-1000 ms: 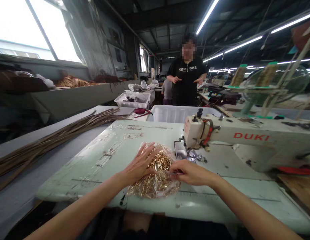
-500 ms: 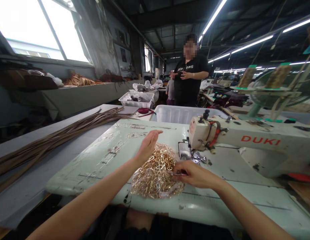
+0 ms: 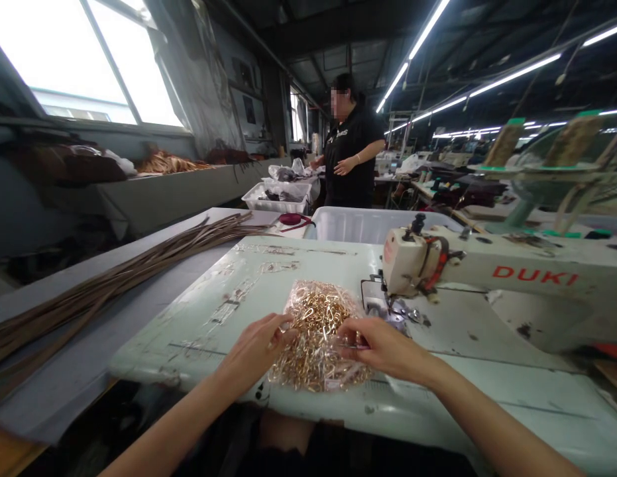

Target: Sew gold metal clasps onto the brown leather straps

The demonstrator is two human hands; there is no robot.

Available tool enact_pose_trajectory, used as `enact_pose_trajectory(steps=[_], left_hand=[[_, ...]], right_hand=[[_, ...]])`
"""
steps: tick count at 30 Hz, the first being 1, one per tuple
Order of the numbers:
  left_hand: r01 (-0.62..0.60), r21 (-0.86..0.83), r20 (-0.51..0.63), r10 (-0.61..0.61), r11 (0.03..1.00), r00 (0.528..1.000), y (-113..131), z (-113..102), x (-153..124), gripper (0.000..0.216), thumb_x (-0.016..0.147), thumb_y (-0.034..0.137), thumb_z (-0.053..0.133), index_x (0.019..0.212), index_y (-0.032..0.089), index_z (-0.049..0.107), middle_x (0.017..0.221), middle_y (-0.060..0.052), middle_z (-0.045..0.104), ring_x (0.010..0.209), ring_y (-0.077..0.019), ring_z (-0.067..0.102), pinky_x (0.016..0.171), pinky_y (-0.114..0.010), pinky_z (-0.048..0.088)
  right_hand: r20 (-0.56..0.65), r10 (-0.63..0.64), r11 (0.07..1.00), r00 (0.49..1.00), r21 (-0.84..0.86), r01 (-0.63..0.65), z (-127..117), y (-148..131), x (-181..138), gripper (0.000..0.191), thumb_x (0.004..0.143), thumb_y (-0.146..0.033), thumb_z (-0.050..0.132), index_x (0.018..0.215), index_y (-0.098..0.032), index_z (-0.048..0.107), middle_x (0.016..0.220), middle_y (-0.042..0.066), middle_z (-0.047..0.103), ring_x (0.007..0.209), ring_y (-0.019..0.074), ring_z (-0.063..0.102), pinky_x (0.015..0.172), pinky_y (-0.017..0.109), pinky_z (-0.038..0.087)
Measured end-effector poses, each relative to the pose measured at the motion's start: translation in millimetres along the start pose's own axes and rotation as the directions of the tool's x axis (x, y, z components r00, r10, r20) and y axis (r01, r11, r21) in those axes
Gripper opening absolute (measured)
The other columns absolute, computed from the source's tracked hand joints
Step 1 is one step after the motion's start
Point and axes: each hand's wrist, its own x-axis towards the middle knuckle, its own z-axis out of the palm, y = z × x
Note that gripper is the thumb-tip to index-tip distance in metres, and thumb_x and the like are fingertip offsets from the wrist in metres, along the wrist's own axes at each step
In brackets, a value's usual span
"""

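A clear plastic bag (image 3: 301, 286) full of gold-coloured metal snap hooks (image 3: 315, 315) lies on the pale green machine table, its top open. At the bag's left side is my left hand (image 3: 258, 344), fingers curled and pinching the plastic edge. My right hand (image 3: 380, 344) is closed at the right side of the bag, thumb and fingers pressed together. A thin, dark, slightly pinkish thing shows under its fingers, too small to name. Just beyond the bag, to the right, stands the sewing machine head (image 3: 407, 262).
Long brown strips (image 3: 139, 265) lie on the grey table at left. Behind the machine table stands a white plastic bin (image 3: 333, 225), with a dark red item (image 3: 289, 218) beside it. Thread cones (image 3: 504, 144) rise at right. A person (image 3: 352, 146) stands farther back.
My left hand has come down and nearer, from raised beside the bag to gripping its left edge. My right hand stays at the bag. The person behind has turned and shifted left.
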Motion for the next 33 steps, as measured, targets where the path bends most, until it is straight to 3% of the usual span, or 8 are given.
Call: enact_pose_trajectory(steps=[4, 6, 11, 19, 26, 29, 33], left_hand=[[-0.015, 0.049, -0.015, 0.016, 0.999, 1.0, 12.2, 7.7, -9.4, 0.04, 0.077, 0.047, 0.061, 0.109, 0.024, 0.053, 0.103, -0.004, 0.054, 0.091, -0.0215, 0.056, 0.079, -0.032, 0.042], [-0.009, 0.056, -0.03, 0.011, 0.998, 0.999, 15.2, 13.5, -10.8, 0.038, 0.074, 0.044, 0.065, 0.102, 0.022, 0.053, 0.101, -0.004, 0.053, 0.087, -0.0207, 0.056, 0.076, -0.031, 0.043], [0.004, 0.035, 0.005, -0.004, 0.999, 1.0, 15.9, 14.0, -5.4, 0.021, 0.071, 0.031, 0.065, 0.085, 0.02, 0.053, 0.088, 0.0, 0.054, 0.066, -0.0134, 0.054, 0.064, -0.026, 0.042], [-0.058, 0.032, 0.037, 0.057, 0.998, 0.998, 9.1, 2.5, 2.5, 0.014, 0.068, 0.012, 0.05, 0.076, 0.02, 0.058, 0.071, 0.002, 0.057, 0.062, -0.0123, 0.053, 0.061, -0.022, 0.04], [-0.082, 0.179, -0.013, 0.086, 0.98, 0.996, 15.8, 7.0, -3.8, 0.01, 0.071, 0.01, 0.045, 0.068, 0.019, 0.049, 0.07, 0.001, 0.053, 0.057, -0.0115, 0.047, 0.055, -0.023, 0.034], [-0.104, 0.136, -0.04, 0.11, 0.985, 0.993, 17.3, 1.1, -1.7, 0.01, 0.071, 0.01, 0.047, 0.067, 0.019, 0.049, 0.066, 0.002, 0.052, 0.057, -0.0111, 0.047, 0.055, -0.022, 0.034], [-0.141, -0.047, -0.095, 0.136, 0.989, 0.986, 26.8, -8.9, 18.5, 0.007, 0.072, 0.013, 0.052, 0.069, 0.019, 0.053, 0.064, 0.004, 0.056, 0.059, -0.0107, 0.051, 0.059, -0.021, 0.039]], right_hand=[[-0.012, 0.03, 0.998, 0.999, -0.053, -0.031, 4.5, 0.5, -1.7, 0.015, 0.08, -0.034, 0.06, 0.081, -0.019, 0.063, 0.072, -0.002, 0.06, 0.063, 0.0112, 0.049, 0.054, 0.021, 0.03], [0.008, 0.044, 0.998, 0.999, -0.054, -0.043, 4.8, 3.2, -1.7, 0.016, 0.081, -0.035, 0.059, 0.08, -0.019, 0.063, 0.069, -0.002, 0.059, 0.061, 0.0107, 0.048, 0.052, 0.021, 0.029], [0.019, 0.034, 0.998, 0.999, -0.06, -0.033, 3.4, 6.1, -1.5, 0.019, 0.082, -0.037, 0.059, 0.077, -0.018, 0.063, 0.07, -0.002, 0.06, 0.061, 0.0107, 0.049, 0.053, 0.022, 0.029], [0.018, 0.053, 0.998, 0.998, -0.043, -0.052, -0.3, 13.4, -3.2, 0.023, 0.081, -0.04, 0.059, 0.081, -0.018, 0.066, 0.066, -0.002, 0.058, 0.059, 0.0107, 0.049, 0.052, 0.021, 0.03], [0.001, -0.017, 0.995, 1.0, -0.095, 0.017, 4.6, 12.6, -4.4, 0.019, 0.083, -0.034, 0.058, 0.081, -0.018, 0.067, 0.072, 0.0, 0.063, 0.063, 0.0118, 0.053, 0.057, 0.022, 0.033], [-0.02, -0.082, 0.988, 0.996, -0.129, 0.079, 7.3, 12.6, -6.0, 0.017, 0.084, -0.032, 0.057, 0.082, -0.018, 0.067, 0.075, 0.001, 0.064, 0.067, 0.0121, 0.054, 0.061, 0.022, 0.034], [-0.02, -0.12, 0.983, 0.993, -0.14, 0.116, 7.8, 12.0, -7.1, 0.017, 0.084, -0.032, 0.057, 0.082, -0.018, 0.066, 0.077, 0.001, 0.063, 0.069, 0.0122, 0.054, 0.062, 0.021, 0.035]])
